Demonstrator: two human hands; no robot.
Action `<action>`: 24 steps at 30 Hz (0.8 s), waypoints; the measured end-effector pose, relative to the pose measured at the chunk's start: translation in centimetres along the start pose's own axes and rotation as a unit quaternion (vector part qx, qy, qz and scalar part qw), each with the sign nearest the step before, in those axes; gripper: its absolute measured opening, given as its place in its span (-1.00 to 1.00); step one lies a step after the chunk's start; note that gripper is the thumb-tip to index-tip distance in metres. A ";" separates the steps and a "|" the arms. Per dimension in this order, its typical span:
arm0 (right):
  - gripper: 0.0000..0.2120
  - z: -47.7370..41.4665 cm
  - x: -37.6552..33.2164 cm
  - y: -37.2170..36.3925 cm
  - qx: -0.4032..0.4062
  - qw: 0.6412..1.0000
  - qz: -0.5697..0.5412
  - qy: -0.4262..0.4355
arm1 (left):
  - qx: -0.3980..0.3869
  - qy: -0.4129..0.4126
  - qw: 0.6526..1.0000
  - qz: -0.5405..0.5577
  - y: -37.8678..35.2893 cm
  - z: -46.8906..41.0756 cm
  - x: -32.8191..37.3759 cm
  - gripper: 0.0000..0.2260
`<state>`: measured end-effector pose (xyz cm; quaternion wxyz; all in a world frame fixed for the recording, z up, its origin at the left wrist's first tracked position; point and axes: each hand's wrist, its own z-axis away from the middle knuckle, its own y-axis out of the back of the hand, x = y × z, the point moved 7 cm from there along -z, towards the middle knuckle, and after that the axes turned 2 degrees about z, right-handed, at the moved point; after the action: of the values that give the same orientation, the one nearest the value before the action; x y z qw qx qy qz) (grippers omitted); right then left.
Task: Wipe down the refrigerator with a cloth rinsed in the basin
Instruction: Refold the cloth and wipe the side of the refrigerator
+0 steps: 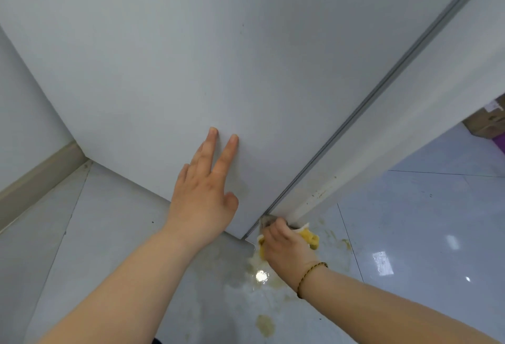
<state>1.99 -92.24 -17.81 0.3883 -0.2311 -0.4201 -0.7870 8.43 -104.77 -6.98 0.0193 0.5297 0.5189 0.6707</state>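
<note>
left hand [202, 196] flat, fingers straight, pressed on refrigerator [191, 57] side | right hand [284, 245] grips yellow cloth [310, 237] at refrigerator's bottom front corner | risk: wet, stained floor [273, 302] beside refrigerator may re-soil cloth, smearing grime back onto the panel

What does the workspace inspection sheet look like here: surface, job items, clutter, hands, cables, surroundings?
Surface: glossy tiled floor, with a wet patch and yellow-brown smears near the bottom corner of the refrigerator.
Job's things: the refrigerator's white side panel faces the camera; yellow cloth sits at its bottom front corner; basin not in view.
Clutter: cardboard box on the floor, far right.
Hands: left hand flat on the side panel, fingers straight; right hand grips the cloth, bracelet on its wrist.
Cables: nothing seen.
Surroundings: wall with baseboard at left.
</note>
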 end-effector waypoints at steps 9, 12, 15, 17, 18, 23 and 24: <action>-0.78 11.1 10.1 5.3 0.460 0.775 -0.358 -0.244 | -0.136 0.338 0.756 0.544 -5.1 6.8 1.9 -0.61; -0.75 11.6 9.9 5.3 0.471 0.710 -0.444 -0.277 | -0.195 0.303 0.644 0.675 -5.1 6.5 5.1 -0.61; -0.76 11.4 10.1 5.6 0.467 0.657 -0.507 -0.306 | -0.191 0.249 0.680 0.663 -4.7 5.5 6.5 -0.70; -0.58 11.1 9.7 6.0 0.458 0.620 -0.573 -0.279 | -0.140 0.276 0.700 0.644 -5.1 5.3 5.8 -0.70; -0.49 11.2 9.3 6.3 0.454 0.600 -0.605 -0.261 | -0.101 0.292 0.712 0.630 -4.9 5.2 5.1 -0.76; -0.47 15.2 12.5 4.1 0.470 0.332 -0.730 -0.368 | 0.132 0.235 0.813 0.517 0.0 3.8 3.3 -0.75; -0.46 14.9 13.3 3.3 0.433 0.284 -0.769 -0.375 | 0.145 0.198 0.833 0.497 0.9 2.9 4.4 -0.71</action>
<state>-2.67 -86.43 0.97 -0.5523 0.1307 -0.7833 -0.2535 9.09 -100.66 -3.63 -0.4965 0.5689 0.2700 0.5975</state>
